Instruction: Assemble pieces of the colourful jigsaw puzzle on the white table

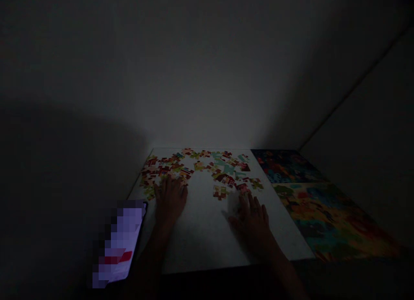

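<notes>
White board (200, 235) lies in dim light, with jigsaw pieces (170, 162) spread in a loose arc over its far half. The arc runs from a dense heap at the left, along the far edge, and down to the right; reds, browns and greens fill the left, while pale green pieces (226, 166) gather at the far right.

The left hand (171, 196) is palm down, its fingers extended and a little apart, the fingertips over the near side of the left heap. Whether they press on any one piece I cannot tell. The right hand (254, 214) is also palm down and wide, thumb held away from the fingers, with its fingertips at a pink piece (243, 188) on the near right end of the arc. To the left of that hand lies a brown and cream piece (220, 192), and to the right of the pink piece, a green one (256, 184).

At the near left, beside the left forearm, a phone (135, 231) glows violet, part of it masked by blocks. Right of the board lie two colourful pictures, a dark blue one (287, 166) far and a yellowish one (330, 218) near. Beyond the far edge rises a grey wall (200, 76).
</notes>
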Available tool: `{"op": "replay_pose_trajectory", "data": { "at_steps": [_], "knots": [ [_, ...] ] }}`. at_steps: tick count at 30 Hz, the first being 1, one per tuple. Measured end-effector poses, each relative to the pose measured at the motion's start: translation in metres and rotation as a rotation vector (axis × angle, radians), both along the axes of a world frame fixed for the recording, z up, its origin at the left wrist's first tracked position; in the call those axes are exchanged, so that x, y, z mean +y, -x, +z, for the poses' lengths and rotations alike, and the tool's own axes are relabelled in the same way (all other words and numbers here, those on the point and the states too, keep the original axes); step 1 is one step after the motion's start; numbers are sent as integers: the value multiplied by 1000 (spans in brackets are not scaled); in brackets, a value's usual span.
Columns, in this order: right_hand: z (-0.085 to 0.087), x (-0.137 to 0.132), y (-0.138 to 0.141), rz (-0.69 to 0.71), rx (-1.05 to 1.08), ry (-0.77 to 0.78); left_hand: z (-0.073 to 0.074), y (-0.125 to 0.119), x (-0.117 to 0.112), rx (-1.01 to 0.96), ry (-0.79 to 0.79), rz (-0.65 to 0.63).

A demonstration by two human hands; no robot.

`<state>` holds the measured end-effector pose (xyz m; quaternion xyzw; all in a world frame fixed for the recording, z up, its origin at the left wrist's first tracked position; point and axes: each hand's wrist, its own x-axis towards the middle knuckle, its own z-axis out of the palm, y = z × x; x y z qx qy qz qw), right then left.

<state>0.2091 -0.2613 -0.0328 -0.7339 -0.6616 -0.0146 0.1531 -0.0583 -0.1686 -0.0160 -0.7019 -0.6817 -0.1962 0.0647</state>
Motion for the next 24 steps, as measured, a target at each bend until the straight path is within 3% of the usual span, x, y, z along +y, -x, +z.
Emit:
{"op": "replay_pose_trajectory", "data": {
  "at_steps": [3,9,13,15,18,21,24],
  "knots": [
    [-6,-13,-22,-126,-33,90,-7,4,4,-18,-81,-23],
    [17,38,-32,-205,41,145,-14,7,7,-58,-130,-279],
    [25,63,-31,-88,64,164,-11,-33,-5,-63,-57,-437],
    [27,72,-30,-49,74,189,-4,-64,-9,-41,24,-560],
    [30,87,-28,-18,89,192,9,-100,-1,-18,103,-613],
    [33,103,-24,7,94,181,18,-111,16,34,191,-579],
    [34,118,-20,55,81,153,18,-105,30,67,216,-525]
  ]
}}
